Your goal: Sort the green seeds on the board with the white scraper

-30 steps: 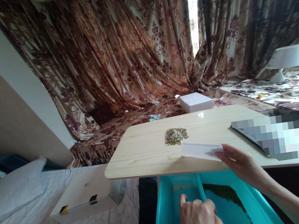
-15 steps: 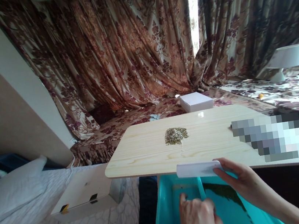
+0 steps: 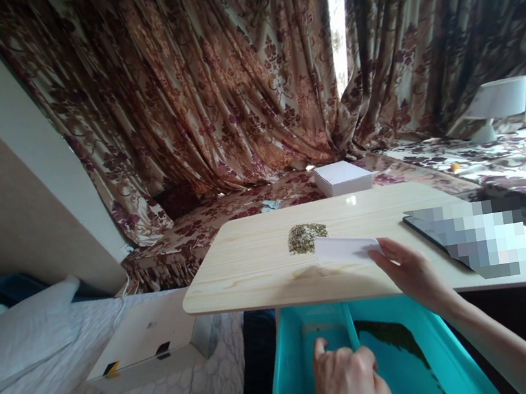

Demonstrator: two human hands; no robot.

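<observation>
Right hand (image 3: 377, 251) pinches the end of a white card (image 3: 344, 247), likely light, stiff, best held there; loose grains (image 3: 304, 237) beyond. Left hand (image 3: 348, 382) curls over a blue tub (image 3: 280, 387), grip unclear.

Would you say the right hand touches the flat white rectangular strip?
Touching: the head view shows the right hand pinching the flat white strip at one end.
</observation>
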